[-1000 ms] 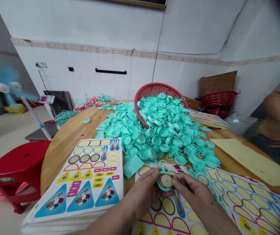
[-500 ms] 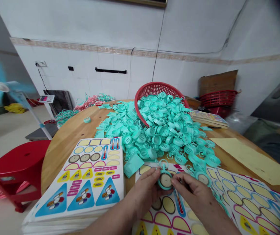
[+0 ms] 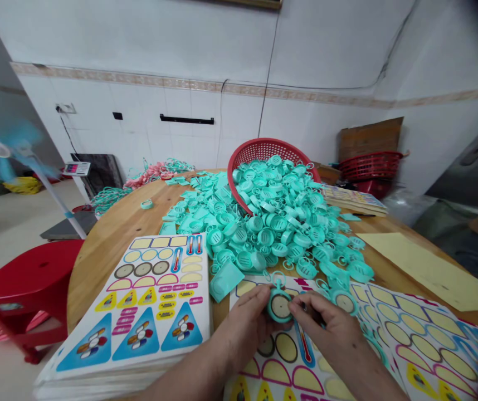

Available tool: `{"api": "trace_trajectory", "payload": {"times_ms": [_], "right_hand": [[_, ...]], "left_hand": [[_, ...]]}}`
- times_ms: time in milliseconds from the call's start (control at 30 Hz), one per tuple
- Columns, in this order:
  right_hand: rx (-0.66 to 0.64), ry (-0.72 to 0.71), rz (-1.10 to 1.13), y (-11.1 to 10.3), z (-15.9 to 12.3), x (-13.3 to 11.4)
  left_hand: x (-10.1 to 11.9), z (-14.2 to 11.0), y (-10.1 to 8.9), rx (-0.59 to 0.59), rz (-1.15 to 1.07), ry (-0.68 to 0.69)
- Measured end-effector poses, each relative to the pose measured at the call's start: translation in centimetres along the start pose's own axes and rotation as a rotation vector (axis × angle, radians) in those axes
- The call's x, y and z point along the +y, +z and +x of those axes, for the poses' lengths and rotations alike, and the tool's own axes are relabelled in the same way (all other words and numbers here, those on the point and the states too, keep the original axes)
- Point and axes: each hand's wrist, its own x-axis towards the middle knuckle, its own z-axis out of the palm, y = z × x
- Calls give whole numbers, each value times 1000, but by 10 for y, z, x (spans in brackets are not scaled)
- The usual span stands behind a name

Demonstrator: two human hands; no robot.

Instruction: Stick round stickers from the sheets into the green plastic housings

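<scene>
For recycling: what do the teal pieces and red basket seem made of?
The teal pieces look like moulded plastic, smooth and slightly glossy, with crisp slots and rings. The red basket looks like moulded plastic too, its wall a fine lattice.

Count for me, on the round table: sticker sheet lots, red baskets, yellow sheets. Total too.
Sticker sheet lots: 4 (left sticker lot, centre sticker lot, right sticker lot, far sticker lot)
Red baskets: 1 (tipped red basket)
Yellow sheets: 1 (yellow sheet)
Total: 6
</scene>
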Motion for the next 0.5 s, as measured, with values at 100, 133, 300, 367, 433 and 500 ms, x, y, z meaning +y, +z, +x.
{"api": "trace_trajectory", "payload": {"times_ms": [100, 133, 300, 367, 433, 500], "right_hand": [[47, -30, -16, 2, -1, -1], [60, -35, -11, 3, -2, -2], [82, -78, -25, 3, -3, -4], [63, -110, -64, 1, -2, -4], [43, -144, -100, 0, -2, -4], [40, -160, -129, -1, -1, -5]], "left_hand": [[-2, 1, -1, -16, 6, 10], [-3, 2, -2, -28, 10, 19], [-5, 3, -5, -50, 25, 43], [-4, 2, -4, -41, 24, 32], [-3, 1, -3, -31, 22, 30], [-2, 0, -2, -31, 21, 34]]}}
